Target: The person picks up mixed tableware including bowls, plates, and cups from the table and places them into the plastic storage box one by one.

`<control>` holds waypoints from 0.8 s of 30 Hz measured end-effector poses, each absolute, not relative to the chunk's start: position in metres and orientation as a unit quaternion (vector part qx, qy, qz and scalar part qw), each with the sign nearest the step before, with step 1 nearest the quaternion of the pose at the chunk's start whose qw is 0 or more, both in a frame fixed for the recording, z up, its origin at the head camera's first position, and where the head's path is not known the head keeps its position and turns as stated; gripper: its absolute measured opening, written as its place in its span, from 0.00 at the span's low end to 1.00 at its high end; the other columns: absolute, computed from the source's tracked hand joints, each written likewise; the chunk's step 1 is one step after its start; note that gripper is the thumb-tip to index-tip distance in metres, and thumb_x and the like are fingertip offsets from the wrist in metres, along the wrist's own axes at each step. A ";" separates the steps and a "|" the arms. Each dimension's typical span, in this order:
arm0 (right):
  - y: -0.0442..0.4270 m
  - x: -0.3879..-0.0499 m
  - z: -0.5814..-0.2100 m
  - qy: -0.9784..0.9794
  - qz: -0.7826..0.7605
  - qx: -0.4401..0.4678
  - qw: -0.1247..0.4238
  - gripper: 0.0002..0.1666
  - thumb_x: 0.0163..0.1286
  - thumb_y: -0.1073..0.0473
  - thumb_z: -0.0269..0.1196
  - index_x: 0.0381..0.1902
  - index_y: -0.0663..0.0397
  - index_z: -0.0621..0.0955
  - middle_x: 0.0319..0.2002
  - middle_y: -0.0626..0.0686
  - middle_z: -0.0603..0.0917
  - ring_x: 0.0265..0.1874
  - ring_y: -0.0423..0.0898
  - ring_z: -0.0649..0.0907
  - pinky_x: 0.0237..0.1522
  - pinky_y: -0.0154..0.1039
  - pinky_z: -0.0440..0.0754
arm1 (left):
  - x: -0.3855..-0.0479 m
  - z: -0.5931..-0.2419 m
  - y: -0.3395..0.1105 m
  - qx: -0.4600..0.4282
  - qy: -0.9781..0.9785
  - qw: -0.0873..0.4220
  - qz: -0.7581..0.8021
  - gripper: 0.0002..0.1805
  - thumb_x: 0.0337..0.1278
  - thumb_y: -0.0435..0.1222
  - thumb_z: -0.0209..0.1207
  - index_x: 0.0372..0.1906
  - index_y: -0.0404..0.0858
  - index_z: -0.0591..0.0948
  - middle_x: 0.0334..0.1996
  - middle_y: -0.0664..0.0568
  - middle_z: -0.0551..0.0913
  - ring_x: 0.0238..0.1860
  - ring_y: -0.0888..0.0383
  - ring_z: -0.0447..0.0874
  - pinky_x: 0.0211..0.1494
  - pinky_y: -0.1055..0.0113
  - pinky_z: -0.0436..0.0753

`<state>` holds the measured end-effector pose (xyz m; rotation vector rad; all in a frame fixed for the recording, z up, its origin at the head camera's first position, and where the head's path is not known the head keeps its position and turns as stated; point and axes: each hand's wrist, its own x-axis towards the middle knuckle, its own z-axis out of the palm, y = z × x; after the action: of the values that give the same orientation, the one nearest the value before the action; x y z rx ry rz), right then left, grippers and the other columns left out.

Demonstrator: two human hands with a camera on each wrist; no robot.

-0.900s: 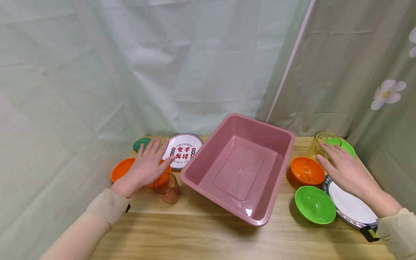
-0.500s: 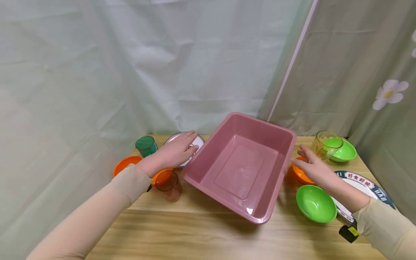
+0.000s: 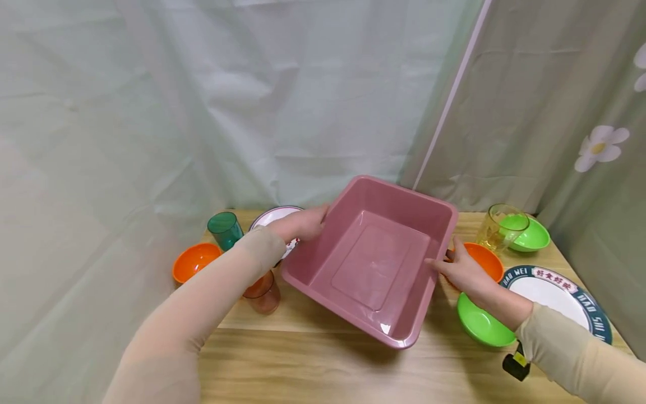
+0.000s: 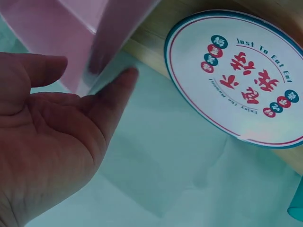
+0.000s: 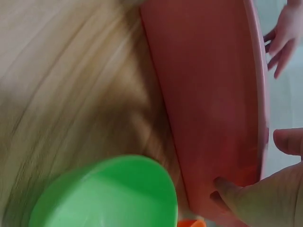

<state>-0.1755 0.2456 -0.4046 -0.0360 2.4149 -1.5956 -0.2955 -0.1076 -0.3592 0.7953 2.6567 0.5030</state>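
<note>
Straddles opposite long rims of the pink basin (image 3: 348, 321) with left grip (image 3: 303, 223) and right grip (image 3: 466, 275), with thumbs inside, apart from fingers outside. Sits on the table (image 3: 282, 365), open side up, long axis slanting from near left to far right.

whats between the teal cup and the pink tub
A white plate lies there, partly hidden by the left hand beside the pink tub; the head view shows this.

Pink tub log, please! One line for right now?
pink tub: on table | left hand: astride its left edge | right hand: astride its right edge
</note>
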 end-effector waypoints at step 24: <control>0.230 -0.174 -0.406 0.836 -0.539 -0.011 0.104 0.58 0.75 0.67 0.54 0.81 0.44 0.27 0.76 0.73 0.54 0.67 0.68 0.67 0.64 0.58 0.70 | -0.291 -0.361 -0.104 0.269 0.923 0.190 0.201 0.35 0.78 0.30 0.48 0.82 0.35 0.50 0.59 0.32 0.78 0.56 0.44 0.79 0.58 0.58 0.81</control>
<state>-0.1741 0.2303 -0.4057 -0.0313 2.4643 -1.5899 -0.2912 -0.1045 -0.3612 0.7570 2.5924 0.5634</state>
